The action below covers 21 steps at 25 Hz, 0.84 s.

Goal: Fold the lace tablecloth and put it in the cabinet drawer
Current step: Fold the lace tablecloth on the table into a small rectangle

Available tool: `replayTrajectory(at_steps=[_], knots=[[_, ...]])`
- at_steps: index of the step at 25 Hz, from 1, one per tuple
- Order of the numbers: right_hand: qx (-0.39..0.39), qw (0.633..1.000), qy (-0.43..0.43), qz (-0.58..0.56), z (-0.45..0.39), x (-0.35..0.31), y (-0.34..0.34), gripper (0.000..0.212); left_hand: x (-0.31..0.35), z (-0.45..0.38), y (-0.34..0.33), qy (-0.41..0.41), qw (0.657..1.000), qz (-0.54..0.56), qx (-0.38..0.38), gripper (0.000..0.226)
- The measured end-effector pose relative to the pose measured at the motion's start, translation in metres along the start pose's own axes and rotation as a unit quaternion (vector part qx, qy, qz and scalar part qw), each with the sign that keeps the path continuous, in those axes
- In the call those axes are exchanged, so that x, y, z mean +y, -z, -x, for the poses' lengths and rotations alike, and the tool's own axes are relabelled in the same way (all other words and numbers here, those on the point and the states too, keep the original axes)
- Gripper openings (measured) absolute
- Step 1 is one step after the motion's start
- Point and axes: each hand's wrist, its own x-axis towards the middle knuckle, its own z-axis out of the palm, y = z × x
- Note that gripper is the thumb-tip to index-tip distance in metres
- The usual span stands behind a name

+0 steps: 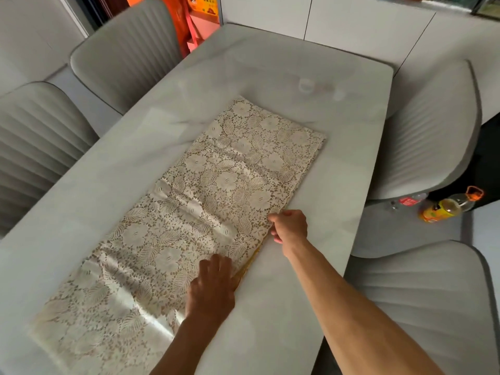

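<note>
The tablecloth [189, 212] lies folded into a long strip on the grey table [311, 280], running from the near left corner toward the far right. Its pale floral lace is creased in several bands across its width, and a yellow edge shows along its right side between the two hands. The left hand [212, 285] rests palm down on the strip's right edge, near the person, fingers spread flat and apart on the lace, gripping nothing. The right hand [289, 226] is farther along the same edge, fingers curled together and pinching the cloth's border where it meets the bare tabletop. Both forearms reach in from the near right. Grey ribbed chairs stand round the table: two on the left [40, 147], one on the far right [438, 136], one on the near right [422, 301]. On the floor at the right, beside the far chair, a bottle [449, 207] with a yellow label and an orange cap lies tilted. No cabinet drawer can be made out.
</note>
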Motion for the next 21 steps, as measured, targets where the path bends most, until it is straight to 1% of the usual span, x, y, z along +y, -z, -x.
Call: replayTrajectory(at_steps=[1,2,3,5,8,9,10,11,12,13,14,15,16,17,19,20,21], knots=[[0.017,1.0,0.005,-0.002,0.0,0.001,-0.002,0.015,0.0,0.004,-0.001,-0.017,1.0,-0.015,0.007,0.059],[0.032,0.999,0.01,-0.001,0.002,0.002,-0.005,0.018,-0.001,0.007,-0.002,-0.026,0.999,-0.023,0.016,0.067],[0.045,0.999,0.018,0.006,0.003,0.003,-0.007,0.02,-0.002,0.01,-0.003,-0.029,0.999,-0.02,0.025,0.069],[0.06,0.997,0.039,0.04,0.004,0.006,-0.011,0.021,-0.003,0.016,-0.004,-0.026,0.999,-0.006,0.024,0.063],[0.072,0.988,0.067,0.116,0.013,0.006,-0.009,0.025,-0.007,0.026,-0.003,-0.039,0.999,0.016,0.005,0.044],[0.082,0.979,0.097,0.161,0.023,0.009,-0.008,0.028,-0.009,0.03,-0.001,-0.05,0.998,0.046,0.0,0.037],[0.085,0.958,0.158,0.222,0.038,0.015,-0.011,0.03,-0.015,0.035,0.002,-0.052,0.995,0.084,-0.002,0.031],[0.07,0.924,0.241,0.287,0.057,0.026,-0.018,0.033,-0.023,0.041,0.005,-0.038,0.991,0.126,-0.002,0.03],[0.023,0.879,0.331,0.343,0.082,0.042,-0.027,0.037,-0.035,0.05,0.007,-0.009,0.988,0.154,-0.003,0.031],[-0.055,0.833,0.393,0.386,0.108,0.059,-0.037,0.041,-0.052,0.061,0.009,0.031,0.987,0.157,-0.019,0.035],[-0.131,0.788,0.418,0.433,0.131,0.077,-0.045,0.045,-0.073,0.072,0.011,0.072,0.987,0.132,-0.047,0.044],[-0.182,0.744,0.427,0.481,0.149,0.095,-0.052,0.048,-0.099,0.085,0.011,0.108,0.986,0.098,-0.084,0.054],[-0.192,0.711,0.425,0.526,0.161,0.11,-0.059,0.051,-0.126,0.099,0.011,0.135,0.982,0.066,-0.114,0.061],[-0.163,0.703,0.414,0.555,0.169,0.123,-0.065,0.054,-0.151,0.108,0.011,0.146,0.98,0.041,-0.126,0.063],[-0.084,0.733,0.361,0.571,0.185,0.136,-0.084,0.061,-0.197,0.111,0.015,0.111,0.988,0.031,-0.098,0.055],[-0.07,0.744,0.34,0.571,0.196,0.142,-0.1,0.064,-0.219,0.104,0.018,0.093,0.992,0.05,-0.065,0.046],[-0.074,0.747,0.338,0.568,0.209,0.15,-0.118,0.065,-0.241,0.094,0.021,0.087,0.993,0.069,-0.037,0.039]])
